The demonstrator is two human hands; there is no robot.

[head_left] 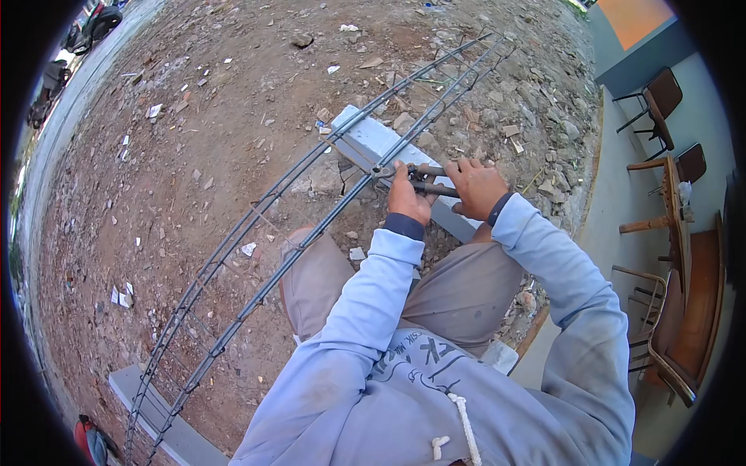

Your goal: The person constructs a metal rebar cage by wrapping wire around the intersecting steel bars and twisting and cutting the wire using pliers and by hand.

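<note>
A long rebar cage (273, 202), made of thin steel bars with wire stirrups, runs slantwise from the lower left to the upper right in the head view. Part of it lies across a pale block (367, 132). My right hand (478, 186) is closed around the two dark handles of a pair of pincers (437, 171). Their jaw end is close to the nearer bar, beside a stirrup. My left hand (412, 196) is wrapped about the pincers near the head, thumb upward by the bar. Its fingers partly hide the jaws, and any tie wire there is too small to make out.
Another pale block (167, 415) supports the cage's lower left end. Rubble and stones (544, 140) cover the ground. At the right, brown chairs (662, 97) and wooden furniture (676, 233) stand along a wall. A motorbike (97, 23) is at the far upper left.
</note>
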